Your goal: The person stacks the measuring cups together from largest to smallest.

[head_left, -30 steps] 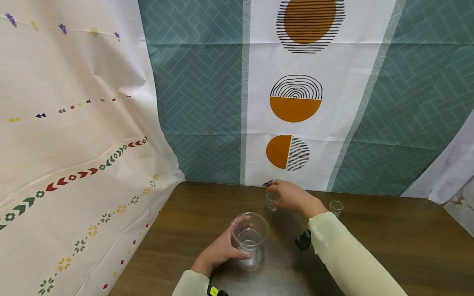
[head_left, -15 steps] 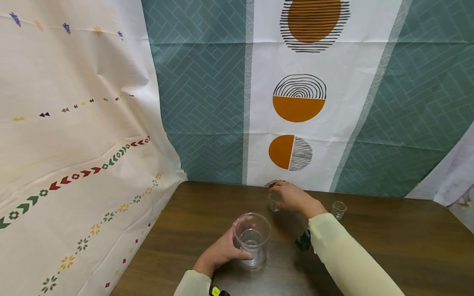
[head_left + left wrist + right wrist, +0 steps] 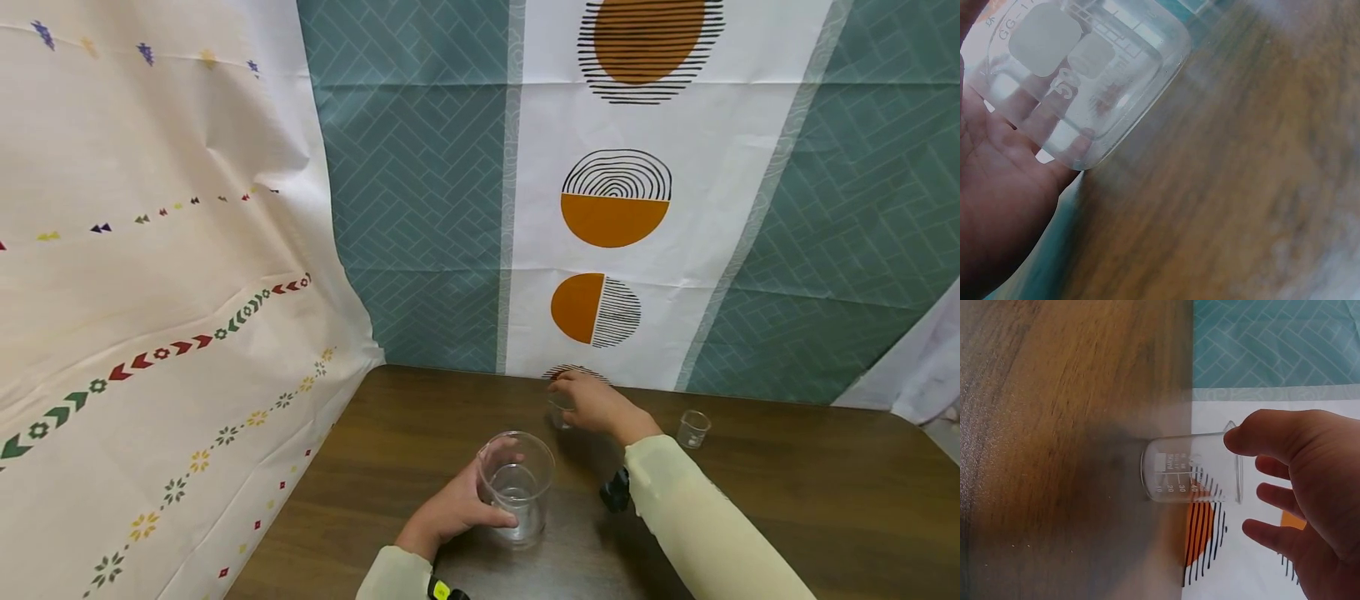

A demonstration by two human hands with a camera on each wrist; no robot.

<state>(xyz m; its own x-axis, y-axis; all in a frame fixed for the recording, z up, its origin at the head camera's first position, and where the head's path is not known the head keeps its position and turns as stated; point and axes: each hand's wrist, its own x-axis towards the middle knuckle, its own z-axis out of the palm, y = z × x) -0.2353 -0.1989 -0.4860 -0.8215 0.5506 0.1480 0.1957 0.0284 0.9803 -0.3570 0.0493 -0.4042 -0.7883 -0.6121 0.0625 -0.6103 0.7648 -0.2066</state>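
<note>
My left hand holds a large clear glass beaker from its left side, fingers behind and thumb in front. In the left wrist view, white markings show on this beaker. An inner ring shows within it; I cannot tell whether that is liquid or glass. My right hand hovers at the rim of a small beaker with a printed scale, upright near the table's back. Its thumb is at the spout; the other fingers are spread apart beyond the rim. Whether the thumb touches the glass is unclear.
A second small glass beaker stands to the right, beyond the right forearm. The brown wooden table ends at a patterned teal and white cloth behind. A cream printed cloth hangs along the left side.
The head view has turned slightly left, so the background slides right. Both hands keep nearly the same pose at their beakers.
</note>
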